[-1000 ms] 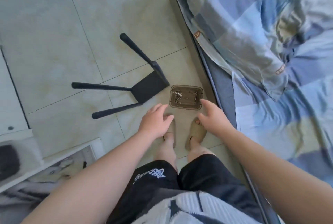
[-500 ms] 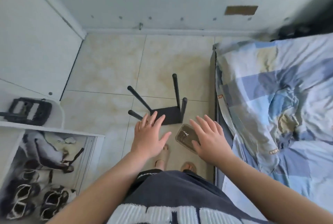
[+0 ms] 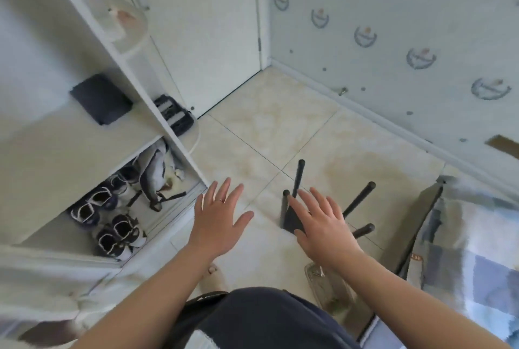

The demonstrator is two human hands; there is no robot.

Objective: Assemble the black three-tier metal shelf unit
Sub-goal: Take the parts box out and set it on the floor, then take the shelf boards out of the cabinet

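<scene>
A black metal shelf part (image 3: pixel 292 219) stands on the tiled floor with several black poles (image 3: pixel 298 177) sticking up from its plate. My right hand (image 3: pixel 323 225) hovers above it with fingers spread, hiding most of the plate and holding nothing. To its left, my left hand (image 3: pixel 222 222) is also spread flat in the air above the floor, a ring on one finger, empty. A clear plastic box of small hardware (image 3: pixel 331 289) lies on the floor under my right forearm.
A white cabinet (image 3: pixel 84 135) with shoes (image 3: pixel 115 225) in its lower compartment stands at the left. A bed with a blue checked cover (image 3: pixel 477 253) is at the right. A white door (image 3: pixel 213 25) and a patterned wall (image 3: pixel 393 25) close off the far side.
The view has swung left and up, from the bed toward the cabinet and door. Both hands stay spread and empty, now higher above the shelf part and the hardware box.
</scene>
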